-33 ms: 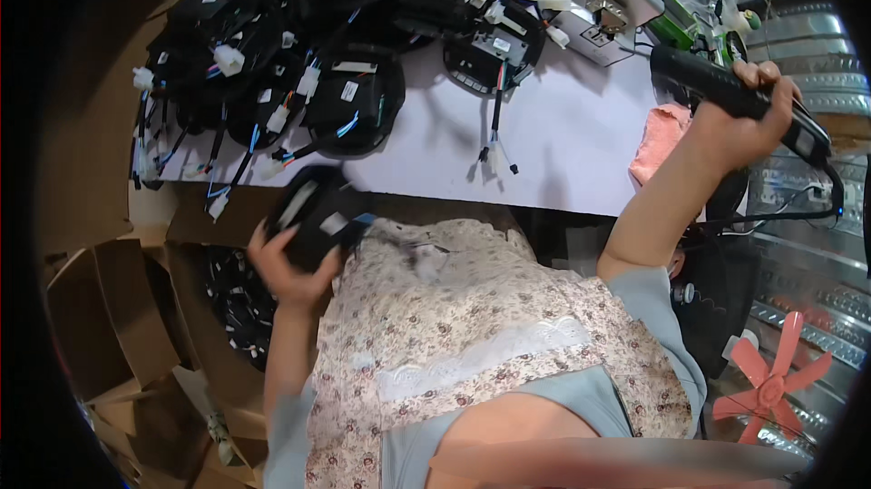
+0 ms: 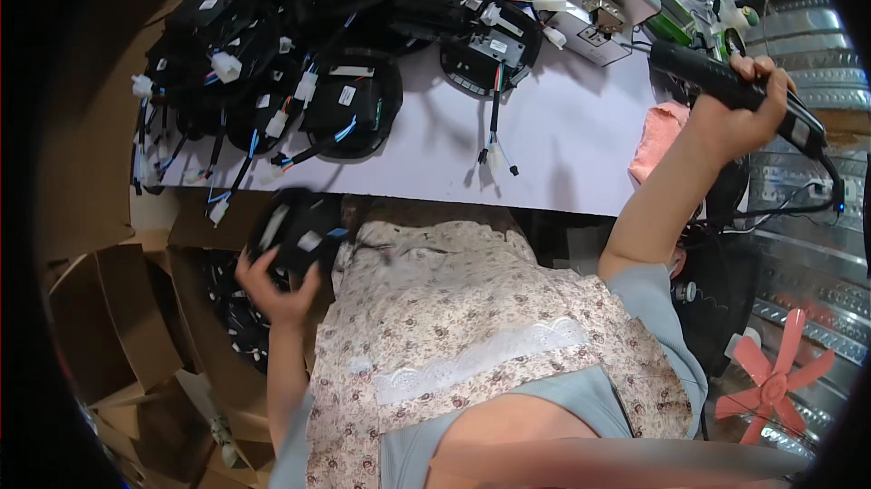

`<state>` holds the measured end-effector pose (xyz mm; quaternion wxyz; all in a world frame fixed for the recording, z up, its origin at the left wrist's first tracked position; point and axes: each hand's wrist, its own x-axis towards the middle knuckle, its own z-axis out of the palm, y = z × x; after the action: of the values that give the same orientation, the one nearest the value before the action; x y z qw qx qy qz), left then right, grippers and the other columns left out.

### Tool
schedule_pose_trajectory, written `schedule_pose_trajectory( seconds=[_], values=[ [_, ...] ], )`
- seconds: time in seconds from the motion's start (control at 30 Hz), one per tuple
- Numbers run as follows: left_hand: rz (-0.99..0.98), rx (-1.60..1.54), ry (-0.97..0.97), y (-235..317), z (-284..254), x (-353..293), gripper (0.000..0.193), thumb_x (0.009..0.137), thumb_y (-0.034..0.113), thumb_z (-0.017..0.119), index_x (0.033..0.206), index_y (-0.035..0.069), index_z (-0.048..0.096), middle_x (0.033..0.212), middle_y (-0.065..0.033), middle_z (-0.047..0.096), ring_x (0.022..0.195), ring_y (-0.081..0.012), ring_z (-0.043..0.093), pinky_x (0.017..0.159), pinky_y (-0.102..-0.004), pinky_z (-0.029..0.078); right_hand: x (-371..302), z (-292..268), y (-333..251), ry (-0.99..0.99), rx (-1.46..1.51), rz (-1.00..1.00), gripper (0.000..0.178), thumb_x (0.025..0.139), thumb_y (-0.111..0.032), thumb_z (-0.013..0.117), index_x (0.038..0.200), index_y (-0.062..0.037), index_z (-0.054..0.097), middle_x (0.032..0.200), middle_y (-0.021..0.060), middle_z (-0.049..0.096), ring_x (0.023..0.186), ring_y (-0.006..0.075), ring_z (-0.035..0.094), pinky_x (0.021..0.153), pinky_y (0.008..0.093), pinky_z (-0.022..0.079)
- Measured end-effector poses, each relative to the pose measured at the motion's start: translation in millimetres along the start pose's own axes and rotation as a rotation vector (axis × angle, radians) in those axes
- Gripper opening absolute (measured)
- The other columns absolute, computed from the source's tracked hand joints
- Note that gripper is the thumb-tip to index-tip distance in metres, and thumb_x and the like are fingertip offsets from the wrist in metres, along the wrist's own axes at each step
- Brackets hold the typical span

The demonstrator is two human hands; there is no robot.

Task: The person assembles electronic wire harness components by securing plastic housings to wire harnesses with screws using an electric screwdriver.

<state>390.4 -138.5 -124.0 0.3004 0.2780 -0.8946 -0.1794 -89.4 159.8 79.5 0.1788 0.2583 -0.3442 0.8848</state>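
Left hand is clamped on a rounded black case; right hand grips a smooth, elongated black tool.

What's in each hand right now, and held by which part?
The left hand holds a black unit by its near edge; the right hand holds a black corded tool around its middle.

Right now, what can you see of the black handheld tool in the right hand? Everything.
The black handheld tool is long, roughly cylindrical and plastic-looking, with a pale patch near its rear. A dark cable leaves that end and bends downward; a small blue light shows along it. The right hand grips it around the rear half, aslant, front end pointing toward the grey box. Whether it is running, I can't tell.
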Motion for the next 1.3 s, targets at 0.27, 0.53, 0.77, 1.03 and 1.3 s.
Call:
schedule_pose_trajectory(
  seconds=[0.27,0.53,0.77,1.03,1.3],
  values=[
    [-0.989,0.611,0.276,-168,-92,-170,0.076,0.084,0.055,0.08,0.119,-0.011,0.062,0.127,-0.028,0.059,0.121,-0.041,0.056,0.105,-0.0486,0.046,10,-13,32,0.026,-0.157,-0.174,0.021,0.086,-0.001,0.069,0.102,-0.0054,0.056,0.085,0.0107,0.062,0.075,0.018,0.057,0.067,0.0296,0.051],
    [-0.725,0.86,-0.473,-154,-50,-103,0.056,0.087,0.049,0.069,0.124,0.008,0.068,0.129,-0.0184,0.064,0.117,-0.0412,0.062,0.096,-0.0531,0.052,19,-16,60,0.012,-0.291,-0.228,0.007,0.085,-0.001,0.066,0.087,0.0018,0.061,0.076,0.0103,0.064,0.064,0.02,0.061,0.065,0.0314,0.054],
    [-0.443,-0.234,-0.945,91,-29,88,0.014,0.091,0.011,0.067,0.095,-0.002,0.07,0.086,-0.0152,0.069,0.073,-0.0251,0.067,0.069,-0.0336,0.051,13,-5,59,-0.33,-0.402,0.148,0.014,0.089,-0.006,0.073,0.097,-0.0026,0.062,0.082,0.0073,0.065,0.066,0.0165,0.063,0.065,0.0287,0.053],
    [0.431,-0.381,-0.337,214,110,198,0.019,0.091,-0.004,0.063,0.109,-0.001,0.068,0.109,-0.0136,0.07,0.096,-0.0323,0.066,0.082,-0.0371,0.053,4,9,108,-0.876,-0.437,-0.238,0.026,0.081,0.002,0.08,0.102,-0.0035,0.066,0.088,0.0035,0.071,0.074,0.0089,0.065,0.065,0.025,0.053],
    [0.749,-0.086,-0.167,208,185,204,0.045,0.085,0.004,0.059,0.131,0.001,0.061,0.133,-0.0115,0.063,0.121,-0.0339,0.057,0.098,-0.0441,0.048,-2,16,51,-0.225,-0.318,0.196,0.01,0.089,-0.004,0.07,0.096,-0.0019,0.065,0.079,0.0067,0.065,0.063,0.0134,0.06,0.058,0.0263,0.05]
  ],
)
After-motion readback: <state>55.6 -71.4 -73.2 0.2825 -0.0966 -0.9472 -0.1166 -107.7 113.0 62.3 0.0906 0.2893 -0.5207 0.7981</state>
